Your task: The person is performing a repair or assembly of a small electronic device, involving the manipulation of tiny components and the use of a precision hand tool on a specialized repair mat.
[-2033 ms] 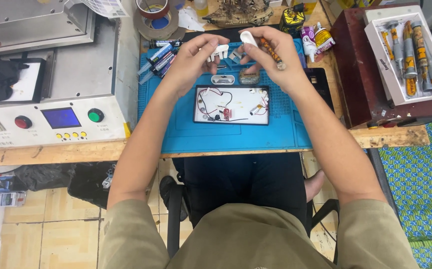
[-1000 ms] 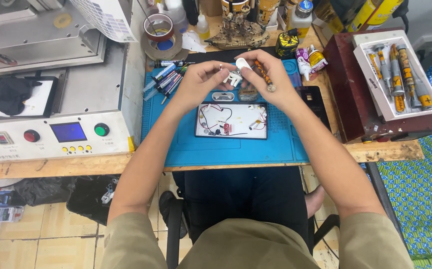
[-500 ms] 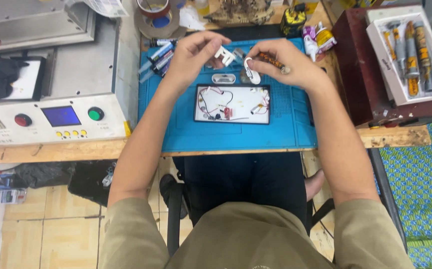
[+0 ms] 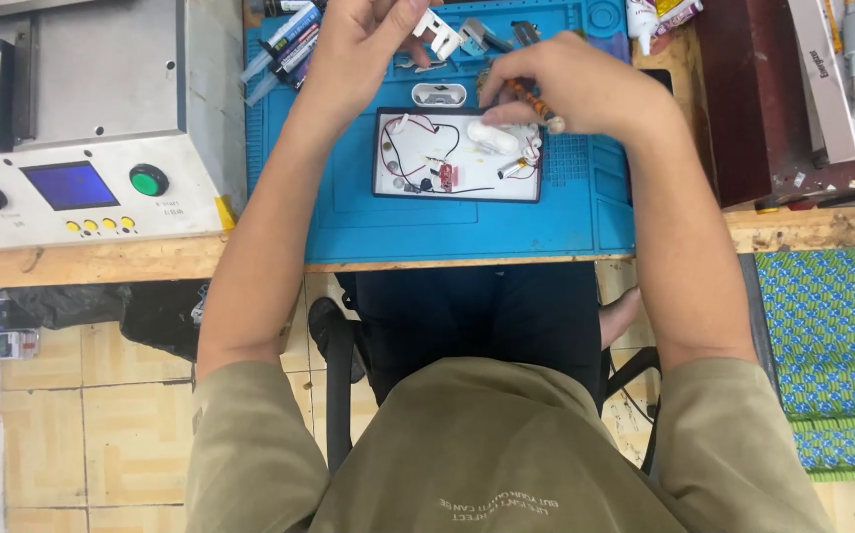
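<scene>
White tray (image 4: 467,190) of wires and small parts; left hand (image 4: 368,44) pinching white piece (image 4: 437,32), right hand (image 4: 570,84) gripping tool (image 4: 531,102).

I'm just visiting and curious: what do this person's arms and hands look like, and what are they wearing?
Two bare forearms lead to the left hand and right hand, with no gloves, watch or rings that I can see. Short olive-khaki sleeves of a T-shirt cover the upper arms.

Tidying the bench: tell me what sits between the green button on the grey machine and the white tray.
Head view: the left forearm crosses a bare strip of blue mat between green button and white tray.
</scene>
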